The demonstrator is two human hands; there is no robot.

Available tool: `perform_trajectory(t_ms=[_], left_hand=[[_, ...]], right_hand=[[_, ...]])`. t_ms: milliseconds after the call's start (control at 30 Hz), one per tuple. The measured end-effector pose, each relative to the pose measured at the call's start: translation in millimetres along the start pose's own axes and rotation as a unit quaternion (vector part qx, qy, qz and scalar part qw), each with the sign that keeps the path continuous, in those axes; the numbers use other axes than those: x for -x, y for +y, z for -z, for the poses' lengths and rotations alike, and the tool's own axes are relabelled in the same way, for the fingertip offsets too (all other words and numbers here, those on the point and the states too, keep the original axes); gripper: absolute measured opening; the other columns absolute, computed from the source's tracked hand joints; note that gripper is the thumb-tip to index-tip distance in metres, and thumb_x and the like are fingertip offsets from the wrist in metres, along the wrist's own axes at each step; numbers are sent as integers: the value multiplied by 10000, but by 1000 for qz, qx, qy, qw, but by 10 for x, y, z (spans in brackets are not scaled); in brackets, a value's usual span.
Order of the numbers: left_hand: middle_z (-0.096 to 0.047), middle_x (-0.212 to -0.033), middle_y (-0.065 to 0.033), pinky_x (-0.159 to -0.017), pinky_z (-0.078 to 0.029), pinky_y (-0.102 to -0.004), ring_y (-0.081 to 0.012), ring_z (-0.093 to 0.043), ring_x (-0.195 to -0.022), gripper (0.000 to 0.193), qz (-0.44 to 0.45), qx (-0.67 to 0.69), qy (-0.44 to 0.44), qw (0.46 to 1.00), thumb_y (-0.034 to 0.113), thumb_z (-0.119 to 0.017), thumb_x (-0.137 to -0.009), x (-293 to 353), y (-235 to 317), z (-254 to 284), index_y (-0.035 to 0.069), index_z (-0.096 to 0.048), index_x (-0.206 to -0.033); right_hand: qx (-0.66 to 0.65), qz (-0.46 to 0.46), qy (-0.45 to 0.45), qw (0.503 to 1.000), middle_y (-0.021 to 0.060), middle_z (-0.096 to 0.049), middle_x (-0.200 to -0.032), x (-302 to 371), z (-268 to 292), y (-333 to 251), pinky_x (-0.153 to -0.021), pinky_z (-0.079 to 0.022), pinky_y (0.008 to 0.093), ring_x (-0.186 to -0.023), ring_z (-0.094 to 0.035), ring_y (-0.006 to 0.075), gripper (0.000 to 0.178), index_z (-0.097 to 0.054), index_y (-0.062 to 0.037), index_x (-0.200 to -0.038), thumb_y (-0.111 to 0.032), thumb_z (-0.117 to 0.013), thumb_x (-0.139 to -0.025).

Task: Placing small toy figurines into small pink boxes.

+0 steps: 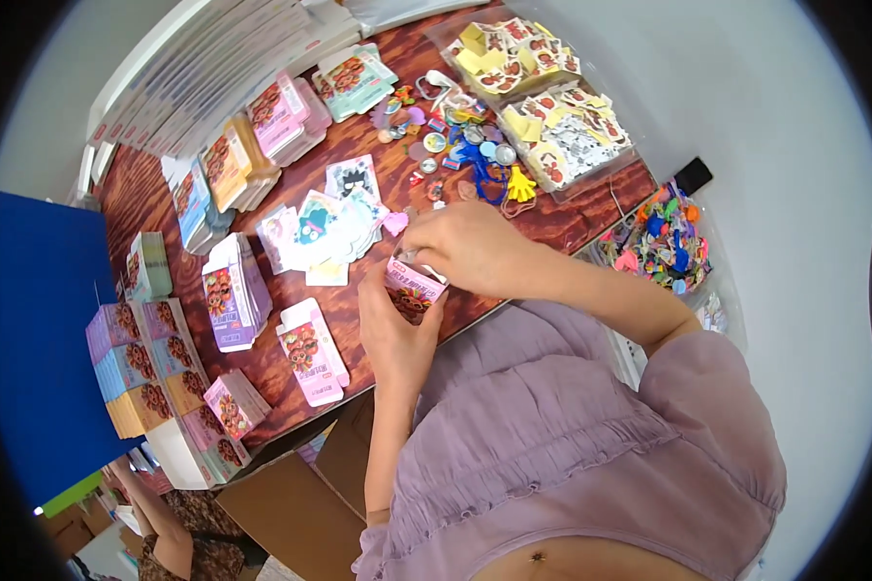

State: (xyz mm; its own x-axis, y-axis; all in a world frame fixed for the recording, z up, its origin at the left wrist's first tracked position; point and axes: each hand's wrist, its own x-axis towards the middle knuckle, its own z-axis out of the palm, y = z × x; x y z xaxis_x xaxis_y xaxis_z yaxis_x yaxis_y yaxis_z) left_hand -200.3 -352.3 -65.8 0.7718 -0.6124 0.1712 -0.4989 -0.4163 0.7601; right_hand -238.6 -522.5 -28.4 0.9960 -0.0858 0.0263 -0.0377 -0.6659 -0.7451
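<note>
My left hand [397, 334] grips a small pink cardboard box [419, 288] near the table's front edge, its open top turned up toward my right hand. The fingers of my right hand [465, 247] are closed together at that opening, and whatever they pinch is hidden. A pink trinket [395, 224] lies just beyond them. Close by on the left is a spread of printed cards [315, 228]. Small colourful toys and trinkets [470, 145] are heaped past my right hand. A flattened pink carton [312, 351] lies left of my left hand.
Stacks of flat cartons, orange [233, 169], pink [286, 121] and purple [233, 295], stand at the left and back. Finished-looking boxes [155, 363] fill the left corner. Clear trays of wrapped pieces [567, 136] sit back right; a bag of toys [659, 242] hangs beside the table. Another person's arm [155, 513] shows lower left.
</note>
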Motion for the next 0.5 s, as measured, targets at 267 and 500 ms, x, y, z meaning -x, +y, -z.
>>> perform_trajectory(t_ms=[267, 500], left_hand=[[-514, -1231, -232, -928, -452, -450, -402, -511, -1150, 768, -12, -79, 45, 996, 89, -823, -691, 100, -101, 79, -12, -399, -1323], [-493, -1237, -231, -940, -446, -444, -398, -514, -1137, 774, 19, -15, 88, 996, 82, -832, -698, 126, -161, 85, -33, -385, -1319]], right_hand=[[50, -54, -47, 996, 154, -676, -894, -84, -67, -189, -756, -496, 436, -839, -660, 342, 165, -647, -35, -963, -63, -635, -801], [19, 134, 150, 979, 118, -639, -986, 7, -113, -338, -794, -479, 407, -912, -605, 305, 230, -638, -30, -1016, -95, -687, -801]])
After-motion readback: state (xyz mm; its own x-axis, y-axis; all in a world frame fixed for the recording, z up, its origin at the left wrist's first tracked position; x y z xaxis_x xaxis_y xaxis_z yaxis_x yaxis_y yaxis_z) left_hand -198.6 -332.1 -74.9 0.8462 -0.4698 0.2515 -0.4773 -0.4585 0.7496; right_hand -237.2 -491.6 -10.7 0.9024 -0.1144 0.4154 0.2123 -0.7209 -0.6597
